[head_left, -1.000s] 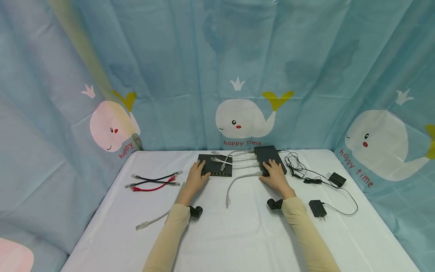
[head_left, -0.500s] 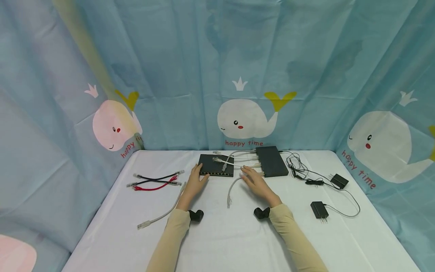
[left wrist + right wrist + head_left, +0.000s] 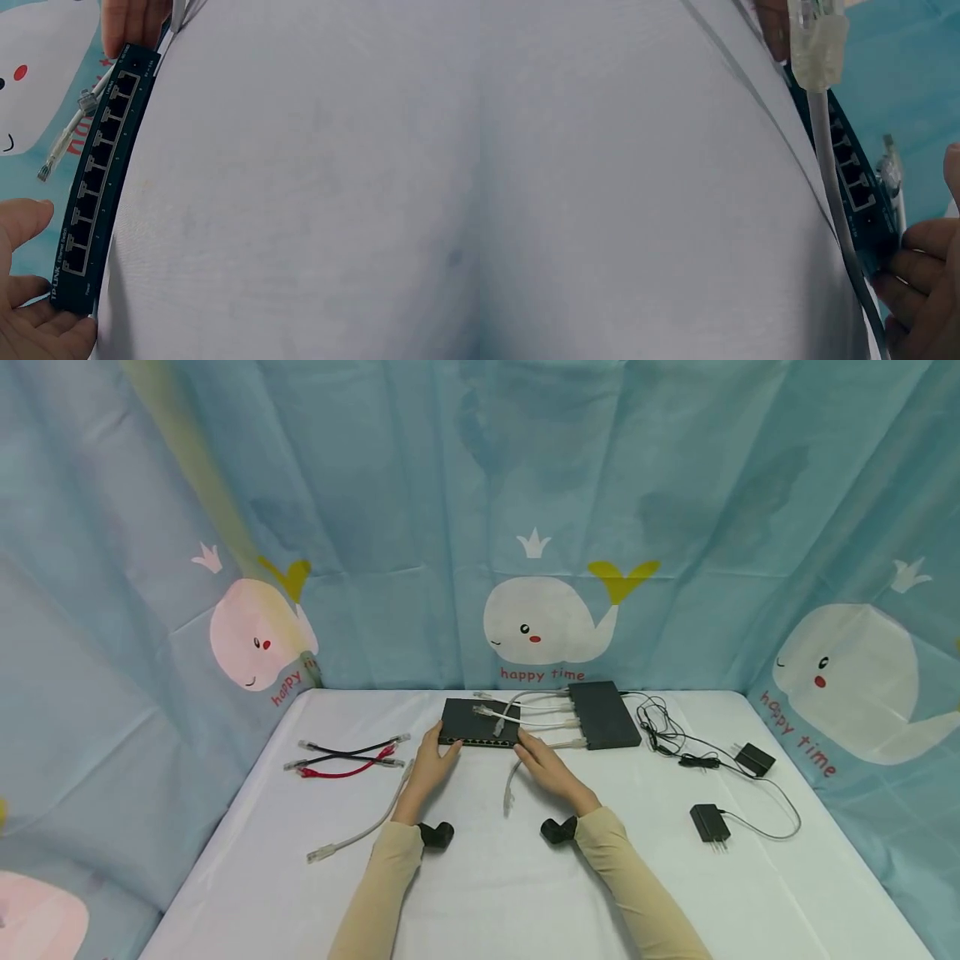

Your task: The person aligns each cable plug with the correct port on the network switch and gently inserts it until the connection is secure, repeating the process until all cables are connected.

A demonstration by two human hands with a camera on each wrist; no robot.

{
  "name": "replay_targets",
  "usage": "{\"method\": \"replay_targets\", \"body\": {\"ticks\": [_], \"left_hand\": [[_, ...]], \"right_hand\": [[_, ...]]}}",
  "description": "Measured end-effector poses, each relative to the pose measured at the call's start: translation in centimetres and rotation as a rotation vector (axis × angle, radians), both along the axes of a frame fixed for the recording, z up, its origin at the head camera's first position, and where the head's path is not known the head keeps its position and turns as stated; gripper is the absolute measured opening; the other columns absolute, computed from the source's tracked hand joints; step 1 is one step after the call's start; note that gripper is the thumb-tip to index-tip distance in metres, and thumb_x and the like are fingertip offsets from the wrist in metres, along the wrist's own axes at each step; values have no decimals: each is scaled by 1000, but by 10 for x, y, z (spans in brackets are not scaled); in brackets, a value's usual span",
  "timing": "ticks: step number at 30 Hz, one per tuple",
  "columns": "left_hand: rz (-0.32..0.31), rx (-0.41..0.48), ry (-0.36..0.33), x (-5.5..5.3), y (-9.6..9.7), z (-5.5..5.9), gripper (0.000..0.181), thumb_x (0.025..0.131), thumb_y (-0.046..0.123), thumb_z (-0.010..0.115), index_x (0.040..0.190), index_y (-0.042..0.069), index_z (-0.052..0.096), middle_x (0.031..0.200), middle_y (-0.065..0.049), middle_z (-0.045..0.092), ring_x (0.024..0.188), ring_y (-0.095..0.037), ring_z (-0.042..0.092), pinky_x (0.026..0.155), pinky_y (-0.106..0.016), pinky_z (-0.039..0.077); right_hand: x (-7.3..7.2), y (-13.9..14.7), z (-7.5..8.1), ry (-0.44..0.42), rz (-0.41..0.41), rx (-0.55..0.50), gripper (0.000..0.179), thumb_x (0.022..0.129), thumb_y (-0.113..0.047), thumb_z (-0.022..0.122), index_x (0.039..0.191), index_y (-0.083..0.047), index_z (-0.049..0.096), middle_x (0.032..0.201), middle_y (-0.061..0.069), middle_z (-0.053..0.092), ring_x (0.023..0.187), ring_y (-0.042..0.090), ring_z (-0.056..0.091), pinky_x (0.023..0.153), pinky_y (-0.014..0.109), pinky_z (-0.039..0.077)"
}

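A flat black Ethernet switch (image 3: pixel 467 718) lies at the back of the table, its row of ports facing me. My left hand (image 3: pixel 427 768) touches its left end, thumb off to the side in the left wrist view. At the opposite end, the fingertips of my right hand (image 3: pixel 551 767) meet the corner, and that thumb stands away from it too. Loose plugs of white network cables (image 3: pixel 536 724) overlap the top of the switch. One grey cable (image 3: pixel 510 789) passes under the right hand; its clear plug (image 3: pixel 821 49) looms large in the right wrist view.
A second black box (image 3: pixel 603 716) with cables plugged in stands to the right. Farther right are tangled black wires (image 3: pixel 660 731) and two power adapters (image 3: pixel 753 760). On the left lie black and red short cables (image 3: pixel 348 760) and a grey cable (image 3: pixel 360 837). A curtain (image 3: pixel 390 568) hangs behind.
My right hand has left the second black box and moved left to the right end of the switch. My left hand has stayed at the switch's left end.
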State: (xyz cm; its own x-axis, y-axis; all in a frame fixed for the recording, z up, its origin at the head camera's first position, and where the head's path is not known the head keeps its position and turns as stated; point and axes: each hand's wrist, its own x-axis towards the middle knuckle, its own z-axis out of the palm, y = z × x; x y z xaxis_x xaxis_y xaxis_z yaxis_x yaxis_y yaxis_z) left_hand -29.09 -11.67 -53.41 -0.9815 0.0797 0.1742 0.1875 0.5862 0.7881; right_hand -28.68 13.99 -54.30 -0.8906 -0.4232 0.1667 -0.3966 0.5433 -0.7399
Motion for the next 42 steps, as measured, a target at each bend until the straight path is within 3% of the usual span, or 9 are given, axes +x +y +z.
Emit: {"method": "replay_targets", "body": {"ticks": [11,19,26,35,42], "left_hand": [[45,2,70,6,6,-1,61,92,18,57,138,-14,30,137,-34,35,125,-48,36,100,-57,33],[93,34,28,16,12,2,61,92,19,56,138,-11,31,135,-32,38,124,-45,38,101,-55,34],[180,68,72,25,15,4,54,93,19,56,134,-12,39,128,-30,46,118,-43,46,97,-52,39],[211,45,77,35,13,5,51,93,19,56,132,-10,42,121,-28,50,107,-40,51,88,-51,43],[206,-31,71,39,6,6,51,93,21,57,132,-9,44,110,-25,54,91,-33,55,75,-45,46]], "right_hand": [[2,1,-1,4,10,-46,53,103,-31,29,142,5,27,149,19,26,139,31,21,114,46,6],[6,3,-2,16,-1,-76,49,103,-26,30,141,5,31,147,20,30,138,31,25,115,45,6],[11,1,0,14,44,-90,51,103,-26,30,141,8,29,147,22,26,138,34,22,113,50,2],[22,-1,1,-14,41,-68,52,103,-29,28,143,5,26,149,19,25,139,32,21,114,47,2],[30,0,2,-19,70,-61,52,103,-30,28,144,2,25,149,19,25,140,31,20,115,45,3]]}}
